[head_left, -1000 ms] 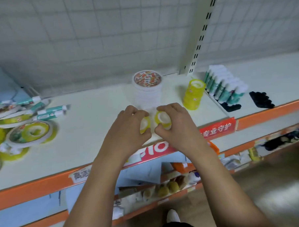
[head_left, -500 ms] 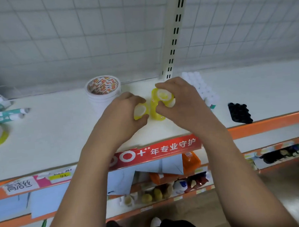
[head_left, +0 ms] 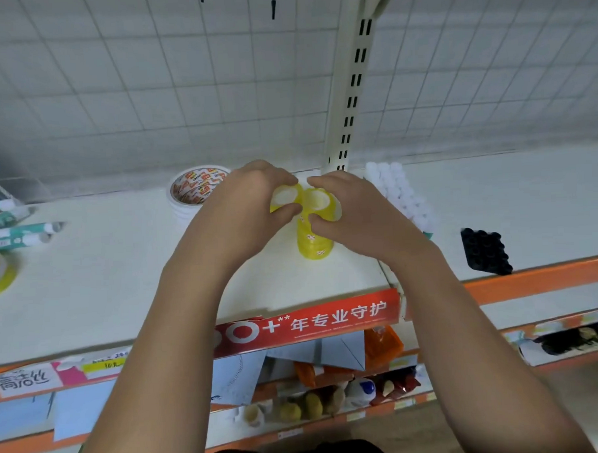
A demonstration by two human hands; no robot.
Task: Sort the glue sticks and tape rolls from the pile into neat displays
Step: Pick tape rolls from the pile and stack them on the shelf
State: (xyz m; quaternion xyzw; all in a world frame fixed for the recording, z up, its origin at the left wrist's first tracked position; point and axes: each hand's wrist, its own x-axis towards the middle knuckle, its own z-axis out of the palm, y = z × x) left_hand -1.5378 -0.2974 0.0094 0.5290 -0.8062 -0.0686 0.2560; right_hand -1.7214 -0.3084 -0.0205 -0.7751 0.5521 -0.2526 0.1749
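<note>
I see my left hand [head_left: 245, 208] curled, with thumb and fingers pinching a small yellow tape roll [head_left: 286, 196]. The roll's hole faces up at me and tips a little. My right hand [head_left: 355, 217] is curled too and pinches a second small yellow roll [head_left: 318, 201] by its sides. That one lies flat with its hole facing up. The two rolls sit side by side between my hands, almost touching.

Right under the right hand's roll stands a stack of yellow tape rolls [head_left: 314, 246]. It is tall and points straight up from the shelf [head_left: 122, 285]. I cannot tell if the held roll touches its top.

Just behind my left hand is a pile of white tape rolls [head_left: 195, 189] with red print. Just past my right hand, glue sticks [head_left: 402, 194] stand upright in rows, white caps up. Far out to the left of my left hand, loose glue sticks [head_left: 20, 235] lie flat, pointing sideways.
</note>
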